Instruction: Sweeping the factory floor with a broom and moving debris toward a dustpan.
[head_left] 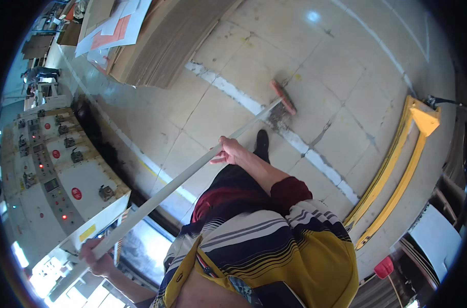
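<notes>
A long pale broom handle (172, 186) runs slantwise across the view, from the lower left up to a red broom head (283, 96) on the floor. My left hand (96, 257) is wrapped round the handle near its upper end, beside the control machine. Farther down the pole, my right hand (227, 151) grips it, with some fingers partly extended beneath. Dark debris (279, 115) lies against the bristles, on and beside a worn white floor line (233, 91). My shoe (262, 141) is just short of the broom head.
At the left stands a machine with a control panel (53, 185). A tall stack of cardboard (166, 46) rises at the upper left, papers on top. A yellow metal frame (397, 169) stands on the right. A red dustpan (384, 268) is at lower right. Far left, another person (41, 73) bends over.
</notes>
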Demonstrator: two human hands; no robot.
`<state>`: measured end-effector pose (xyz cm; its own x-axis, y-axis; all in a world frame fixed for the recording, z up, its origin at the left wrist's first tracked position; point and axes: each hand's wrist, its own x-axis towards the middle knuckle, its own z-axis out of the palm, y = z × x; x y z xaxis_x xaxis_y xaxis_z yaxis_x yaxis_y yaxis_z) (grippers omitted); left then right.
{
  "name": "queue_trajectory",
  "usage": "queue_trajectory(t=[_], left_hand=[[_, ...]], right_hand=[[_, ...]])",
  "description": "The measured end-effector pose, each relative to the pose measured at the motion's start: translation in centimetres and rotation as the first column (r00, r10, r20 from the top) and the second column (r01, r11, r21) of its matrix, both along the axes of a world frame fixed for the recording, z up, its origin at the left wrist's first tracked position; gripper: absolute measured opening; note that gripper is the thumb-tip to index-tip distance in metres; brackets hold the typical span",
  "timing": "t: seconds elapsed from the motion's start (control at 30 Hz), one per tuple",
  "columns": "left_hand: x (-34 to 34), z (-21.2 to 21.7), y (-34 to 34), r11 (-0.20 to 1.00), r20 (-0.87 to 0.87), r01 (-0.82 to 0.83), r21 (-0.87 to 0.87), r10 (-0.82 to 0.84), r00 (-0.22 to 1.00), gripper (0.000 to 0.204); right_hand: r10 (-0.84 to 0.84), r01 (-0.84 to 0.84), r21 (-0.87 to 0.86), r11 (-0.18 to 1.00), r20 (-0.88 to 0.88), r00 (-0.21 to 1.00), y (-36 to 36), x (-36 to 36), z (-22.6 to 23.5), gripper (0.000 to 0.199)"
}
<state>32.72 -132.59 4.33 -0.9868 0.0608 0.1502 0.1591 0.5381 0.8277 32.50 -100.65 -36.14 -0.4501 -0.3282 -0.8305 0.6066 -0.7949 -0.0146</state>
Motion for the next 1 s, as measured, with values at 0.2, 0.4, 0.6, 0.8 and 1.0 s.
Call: queue_trajectory(t=[0.2, 0.4, 0.6, 0.8, 1.0], left_hand=[[-1.2, 0.0, -2.2, 0.925, -0.286, 0.165, 0.342, -0.065, 0.956, 0.040], [-1.6, -5.1, 3.5, 0.916, 0.044, 0.384, -0.118, -0.381, 0.923, 0.040], [-6.8, -1.2, -1.5, 0.930, -0.223, 0.327, -0.167, -0.358, 0.906, 0.034], [-13.0, 3.1, 2.1, 0.623, -0.192, 0.439, 0.647, -0.424, 0.885, 0.034], [-11.4, -3.0, 11.9, 0.814, 0.049, 0.546, 0.196, -0.564, 0.824, 0.026]], right_hand=[[0.001, -0.028, -0.154, 0.988, -0.177, 0.984, 2.3, 3.3, 2.9, 0.034], [-0.081, 0.085, 0.067, 0.994, -0.067, 0.995, 4.5, 5.4, -1.2, 0.038], [-0.160, 0.161, 0.006, 0.987, -0.077, 0.984, -0.4, 1.4, -1.3, 0.032], [-0.453, 0.391, -0.265, 0.882, -0.243, 0.858, 0.2, 3.5, 6.0, 0.027], [-0.488, 0.487, -0.068, 0.871, 0.002, 0.873, 3.9, 5.9, 1.3, 0.043]])
